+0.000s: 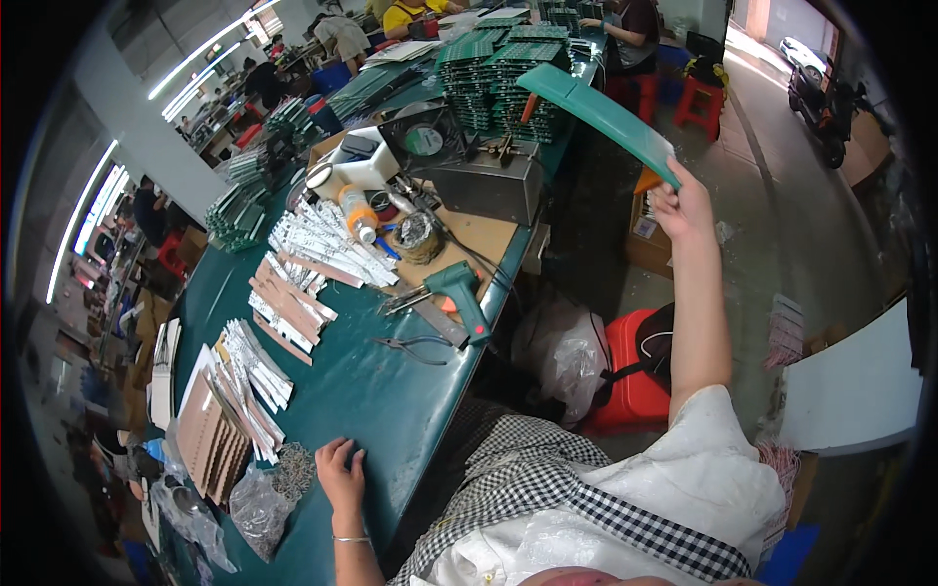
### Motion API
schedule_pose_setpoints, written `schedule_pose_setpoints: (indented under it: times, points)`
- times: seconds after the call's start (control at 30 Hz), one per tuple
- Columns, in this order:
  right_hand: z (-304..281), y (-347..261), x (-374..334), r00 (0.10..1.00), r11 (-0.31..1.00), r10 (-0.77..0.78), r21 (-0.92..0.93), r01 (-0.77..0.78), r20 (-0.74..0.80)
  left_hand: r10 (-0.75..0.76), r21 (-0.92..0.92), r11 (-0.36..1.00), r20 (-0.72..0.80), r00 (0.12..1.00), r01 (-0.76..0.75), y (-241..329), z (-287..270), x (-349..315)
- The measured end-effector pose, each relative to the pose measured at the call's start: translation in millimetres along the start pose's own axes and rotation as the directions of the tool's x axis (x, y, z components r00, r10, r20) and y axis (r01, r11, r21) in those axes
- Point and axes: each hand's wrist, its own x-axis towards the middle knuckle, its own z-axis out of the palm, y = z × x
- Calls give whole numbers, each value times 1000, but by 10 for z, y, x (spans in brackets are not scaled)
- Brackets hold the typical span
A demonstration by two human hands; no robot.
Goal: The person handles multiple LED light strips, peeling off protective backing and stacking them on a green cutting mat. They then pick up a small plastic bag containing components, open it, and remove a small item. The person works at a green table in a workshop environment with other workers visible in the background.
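Note:
My right hand (682,202), arm stretched out over the aisle, is closed on the near end of a long green flat panel (596,109). Its far end reaches toward stacks of green circuit boards (484,83) on the bench; whether they touch I cannot tell. On the green tabletop (366,400) my left hand (340,476) rests with fingers apart and loosely bent, holding nothing. Beside it lie a heap of small metal pieces (293,473) and a clear plastic bag (258,510) of similar pieces.
Bundled white strips (256,366) and brown-backed strips (210,430) line the table's left. Pliers (412,348), a green glue gun (457,293) and a metal box with a fan (486,186) sit farther along. Red stools (699,105) and a parked motor scooter (823,112) stand rightward; people work beyond.

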Motion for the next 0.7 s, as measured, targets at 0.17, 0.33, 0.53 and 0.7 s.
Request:
schedule_pose_setpoints:
  times: [0.17,0.33,0.53,0.7]
  points:
    - [-140,316,868,950,962,270,84,-260,-156,-4,61,998,-85,996,9,201,24,-113]
    - [-40,793,1392,893,907,407,202,-369,-192,-100,65,993,-40,994,102,378,34,-196]
    - [68,1352,1903,834,854,519,151,-498,-186,-108,125,985,-82,991,118,482,93,-266]
    - [243,1654,2283,840,843,522,-63,-534,-148,-132,138,980,-78,988,142,478,174,-257]
